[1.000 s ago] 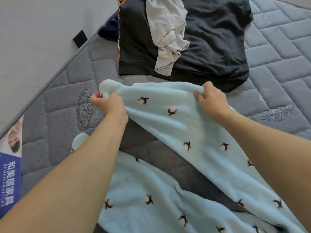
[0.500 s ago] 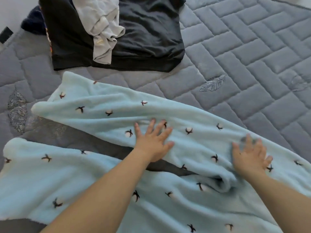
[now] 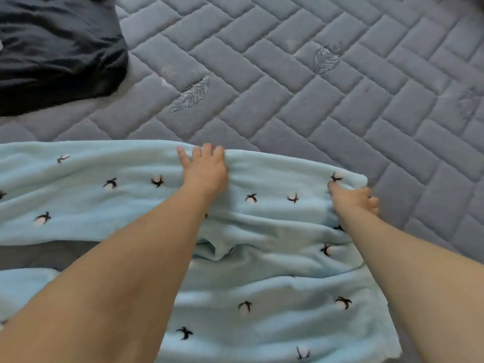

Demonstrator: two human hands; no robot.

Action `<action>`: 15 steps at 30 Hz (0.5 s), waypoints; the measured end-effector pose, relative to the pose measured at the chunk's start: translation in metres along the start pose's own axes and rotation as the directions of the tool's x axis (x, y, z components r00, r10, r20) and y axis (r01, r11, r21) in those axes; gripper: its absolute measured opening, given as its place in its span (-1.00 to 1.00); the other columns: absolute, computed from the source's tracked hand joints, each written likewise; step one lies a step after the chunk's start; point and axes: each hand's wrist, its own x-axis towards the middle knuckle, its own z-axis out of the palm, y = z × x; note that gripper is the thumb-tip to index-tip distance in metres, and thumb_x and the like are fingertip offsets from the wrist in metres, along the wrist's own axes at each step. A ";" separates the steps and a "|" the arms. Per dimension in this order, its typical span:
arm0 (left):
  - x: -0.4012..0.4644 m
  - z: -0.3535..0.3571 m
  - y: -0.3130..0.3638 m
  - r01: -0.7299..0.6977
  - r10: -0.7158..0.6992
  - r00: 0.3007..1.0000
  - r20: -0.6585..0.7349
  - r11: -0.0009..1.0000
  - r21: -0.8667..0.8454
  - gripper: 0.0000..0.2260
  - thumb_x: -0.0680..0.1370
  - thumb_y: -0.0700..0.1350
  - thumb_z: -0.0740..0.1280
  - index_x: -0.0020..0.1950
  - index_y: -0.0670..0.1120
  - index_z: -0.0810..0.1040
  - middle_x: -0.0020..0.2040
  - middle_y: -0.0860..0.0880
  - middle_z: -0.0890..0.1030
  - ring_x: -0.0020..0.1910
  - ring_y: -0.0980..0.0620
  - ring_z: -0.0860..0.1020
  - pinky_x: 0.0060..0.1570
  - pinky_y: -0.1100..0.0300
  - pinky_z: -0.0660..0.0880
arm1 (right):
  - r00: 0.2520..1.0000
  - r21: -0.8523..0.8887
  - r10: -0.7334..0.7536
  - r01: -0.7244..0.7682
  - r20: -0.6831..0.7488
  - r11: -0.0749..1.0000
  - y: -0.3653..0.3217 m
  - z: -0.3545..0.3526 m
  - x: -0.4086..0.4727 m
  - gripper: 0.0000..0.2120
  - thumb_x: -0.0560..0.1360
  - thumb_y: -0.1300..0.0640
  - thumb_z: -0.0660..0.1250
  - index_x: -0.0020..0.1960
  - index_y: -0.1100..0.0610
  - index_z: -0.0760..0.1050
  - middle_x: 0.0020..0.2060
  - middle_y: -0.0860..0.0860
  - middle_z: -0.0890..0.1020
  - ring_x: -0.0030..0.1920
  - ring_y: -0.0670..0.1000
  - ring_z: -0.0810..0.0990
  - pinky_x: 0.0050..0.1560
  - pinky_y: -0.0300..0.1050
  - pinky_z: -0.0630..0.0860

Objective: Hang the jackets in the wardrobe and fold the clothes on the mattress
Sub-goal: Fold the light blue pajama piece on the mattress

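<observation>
A light blue fleece garment (image 3: 275,279) with small dark and white motifs lies spread across the grey quilted mattress (image 3: 301,95). My left hand (image 3: 205,172) rests flat on its far edge, fingers apart, pressing the fabric down. My right hand (image 3: 353,199) pinches the garment's far right corner, fingers closed on the cloth. A dark garment (image 3: 52,56) lies at the upper left, apart from the blue one. Between the blue garment's two long parts at the left, a strip of dark grey shows.
The mattress stretches far to the right and back, with embroidered leaf marks (image 3: 191,94) in its quilting. The blue garment's lower right edge (image 3: 390,344) ends near the bottom of the view.
My view has swung right. Both hands have slid to the garment's far edge; my right hand went from flat on the fabric to gripping its corner. The grey shirt is out of view.
</observation>
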 end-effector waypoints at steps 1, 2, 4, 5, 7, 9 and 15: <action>0.003 -0.002 0.004 0.015 -0.015 1.000 -0.001 0.997 0.070 -0.68 0.59 -0.16 0.11 0.35 -0.05 0.33 0.34 -0.13 0.37 0.40 -0.21 0.24 0.44 -0.39 -0.11 | 0.999 -0.066 -0.021 0.024 0.046 0.998 -0.001 -0.005 0.009 -0.17 0.40 -0.34 0.32 0.48 0.14 0.24 0.42 0.16 0.30 0.43 0.21 0.26 0.43 0.11 0.22; 0.005 -0.007 0.006 0.022 -0.019 1.000 -0.021 0.993 0.112 -0.70 0.57 -0.18 0.12 0.30 -0.06 0.36 0.29 -0.14 0.41 0.36 -0.21 0.27 0.44 -0.36 -0.05 | 0.991 -0.096 -0.092 0.101 0.100 0.990 -0.003 -0.010 0.017 -0.26 0.43 -0.27 0.33 0.44 0.15 0.30 0.40 0.18 0.35 0.40 0.22 0.30 0.40 0.10 0.27; 0.012 -0.021 0.010 0.036 -0.014 0.987 -0.158 0.990 0.135 -0.67 0.50 -0.26 0.11 0.26 -0.08 0.38 0.22 -0.16 0.42 0.30 -0.21 0.29 0.39 -0.31 0.05 | 0.929 0.006 -0.323 0.327 0.180 0.945 -0.016 -0.023 0.026 -0.51 0.52 -0.09 0.31 0.36 0.15 0.43 0.31 0.18 0.50 0.31 0.22 0.45 0.28 0.06 0.42; 0.016 -0.029 0.011 0.064 -0.032 0.967 -0.251 0.990 0.123 -0.63 0.47 -0.29 0.10 0.26 -0.08 0.36 0.22 -0.17 0.39 0.28 -0.20 0.27 0.39 -0.34 0.06 | 0.895 0.122 -0.419 0.403 0.152 0.907 -0.024 -0.029 0.028 -0.60 0.53 -0.01 0.30 0.31 0.13 0.46 0.25 0.15 0.55 0.25 0.21 0.51 0.19 0.05 0.47; 0.021 -0.041 0.013 0.127 -0.092 0.923 -0.373 0.989 0.069 -0.57 0.41 -0.34 0.08 0.26 -0.07 0.28 0.28 -0.18 0.28 0.32 -0.17 0.19 0.37 -0.49 -0.07 | 0.869 0.227 -0.494 0.483 -0.005 0.846 -0.038 -0.039 0.029 -0.68 0.53 0.01 0.30 0.23 0.10 0.43 0.18 0.11 0.58 0.18 0.19 0.54 0.06 0.02 0.47; 0.010 -0.039 0.023 0.122 -0.109 0.897 -0.428 0.992 0.004 -0.52 0.43 -0.30 0.10 0.34 -0.07 0.21 0.39 -0.15 0.18 0.41 -0.16 0.11 0.32 -0.53 -0.20 | 0.865 0.128 -0.479 0.497 -0.149 0.858 -0.038 -0.041 0.027 -0.52 0.51 -0.14 0.32 0.27 0.14 0.36 0.24 0.17 0.51 0.25 0.23 0.47 0.15 0.09 0.41; -0.115 0.048 0.036 0.016 -0.016 1.000 0.019 0.999 0.047 -0.43 0.63 0.27 -0.14 0.60 0.16 -0.17 0.62 0.03 -0.16 0.59 -0.04 -0.19 0.39 -0.42 -0.27 | 0.965 -0.024 -0.263 0.262 -0.012 0.965 0.074 -0.018 -0.016 -0.16 0.45 -0.43 0.19 0.48 0.16 0.21 0.40 0.20 0.31 0.37 0.26 0.30 0.34 0.17 0.27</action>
